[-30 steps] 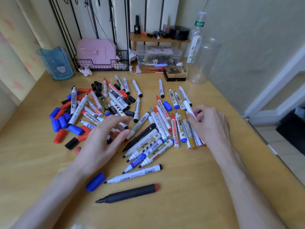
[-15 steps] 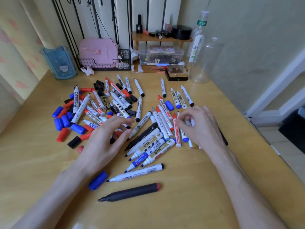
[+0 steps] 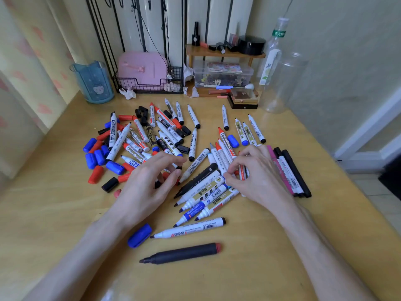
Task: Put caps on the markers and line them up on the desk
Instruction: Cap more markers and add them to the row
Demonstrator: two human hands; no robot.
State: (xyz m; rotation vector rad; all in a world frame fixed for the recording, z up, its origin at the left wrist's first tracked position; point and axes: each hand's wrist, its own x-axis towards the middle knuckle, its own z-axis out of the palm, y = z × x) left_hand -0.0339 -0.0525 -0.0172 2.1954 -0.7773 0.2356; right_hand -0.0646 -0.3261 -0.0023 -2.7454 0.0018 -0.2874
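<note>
Many whiteboard markers lie scattered on the wooden desk (image 3: pixel 65 213), most without caps. A fan of uncapped markers (image 3: pixel 206 192) lies between my hands. Loose blue, red and black caps (image 3: pixel 95 157) sit at the left. My left hand (image 3: pixel 149 185) rests with relaxed fingers over caps and markers in the middle of the pile. My right hand (image 3: pixel 258 177) has its fingers curled, pinching a red-tipped marker (image 3: pixel 242 173). To its right, a pink, a white and a black marker (image 3: pixel 290 177) lie side by side. Nearer me are a blue cap (image 3: pixel 140 235), a white marker (image 3: pixel 191 229) and a black marker (image 3: pixel 182 253).
At the back stand a blue cup (image 3: pixel 93 81), a pink case in a wire basket (image 3: pixel 143 68), a small wooden shelf (image 3: pixel 223 53) over a clear box (image 3: pixel 223 74), a bottle (image 3: pixel 275 46) and a clear jar (image 3: pixel 280 83). The desk's right edge drops to the floor.
My right hand has moved left off the markers at the right, uncovering a pink, white and black row, and now pinches a marker in the middle. My left hand has barely moved.
</note>
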